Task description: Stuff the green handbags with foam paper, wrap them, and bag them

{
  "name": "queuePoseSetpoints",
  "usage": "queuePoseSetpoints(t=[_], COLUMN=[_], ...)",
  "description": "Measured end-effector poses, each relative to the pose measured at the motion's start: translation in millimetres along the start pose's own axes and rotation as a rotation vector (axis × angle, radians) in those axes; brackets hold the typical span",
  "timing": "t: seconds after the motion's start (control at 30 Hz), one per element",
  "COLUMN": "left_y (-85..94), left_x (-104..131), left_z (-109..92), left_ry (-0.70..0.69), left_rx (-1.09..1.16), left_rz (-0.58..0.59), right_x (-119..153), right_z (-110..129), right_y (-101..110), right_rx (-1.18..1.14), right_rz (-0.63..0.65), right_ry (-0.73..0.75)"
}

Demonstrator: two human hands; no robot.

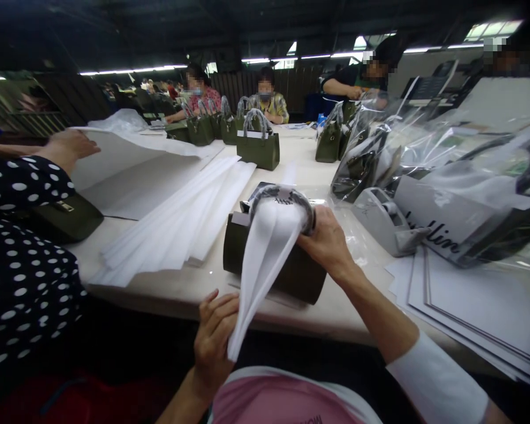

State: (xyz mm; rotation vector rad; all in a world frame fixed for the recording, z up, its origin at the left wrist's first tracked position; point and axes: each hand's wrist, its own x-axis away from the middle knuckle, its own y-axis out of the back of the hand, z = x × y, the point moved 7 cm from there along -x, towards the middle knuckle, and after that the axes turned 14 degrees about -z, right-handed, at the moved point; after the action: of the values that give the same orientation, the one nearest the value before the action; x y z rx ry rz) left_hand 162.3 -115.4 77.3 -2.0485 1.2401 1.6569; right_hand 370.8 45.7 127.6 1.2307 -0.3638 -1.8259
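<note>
A dark green handbag [291, 274] lies in front of me at the table edge, its handle [307, 203] wrapped in clear plastic. A folded strip of white foam sheet [265, 253] passes through the handle and hangs over the bag's front toward me. My right hand [329, 241] is closed on the right side of the handle, thumb beside the foam; its other fingertips are hidden behind it. Lower down, my left hand [216, 330] has its fingers curled at the strip's hanging end, gripping its left edge.
A fan of white foam strips [172, 224] lies left of the bag. A co-worker's hand [73, 147] lifts a large white sheet [136, 165]. Several green handbags [258, 150] stand farther back. On the right are a tape dispenser [384, 218], a plastic-covered bag [450, 218] and stacked white boards [472, 300].
</note>
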Motion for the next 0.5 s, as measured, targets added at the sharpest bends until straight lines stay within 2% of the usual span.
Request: queuePoseSetpoints(t=[0.1,0.2,0.27,0.37,0.43,0.5], left_y=[-11.5,-17.2,-29.5,-59.7,-73.9,-81.0], left_x=[-8,-7,1,13,6,-12], left_z=[22,34,38,43,45,40], left_ry=[-0.034,-0.089,-0.16,-0.286,-0.328,-0.373], left_rx=[-0.076,-0.146,-0.188,-0.286,-0.28,-0.215], left_rz=[-0.038,-0.088,-0.031,0.121,0.133,0.12], right_x=[-16,-31,-39,-49,-57,-66], right_z=[-6,-14,-18,-26,-32,-39], right_y=[-7,-17,-22,-30,-35,-40], right_rx=[0.008,-0.001,-0.016,-0.043,-0.069,-0.11], right_rz=[0.054,0.152,0.182,0.22,0.26,0.324], right_ry=[-0.016,-0.047,-0.058,-0.072,-0.085,-0.096])
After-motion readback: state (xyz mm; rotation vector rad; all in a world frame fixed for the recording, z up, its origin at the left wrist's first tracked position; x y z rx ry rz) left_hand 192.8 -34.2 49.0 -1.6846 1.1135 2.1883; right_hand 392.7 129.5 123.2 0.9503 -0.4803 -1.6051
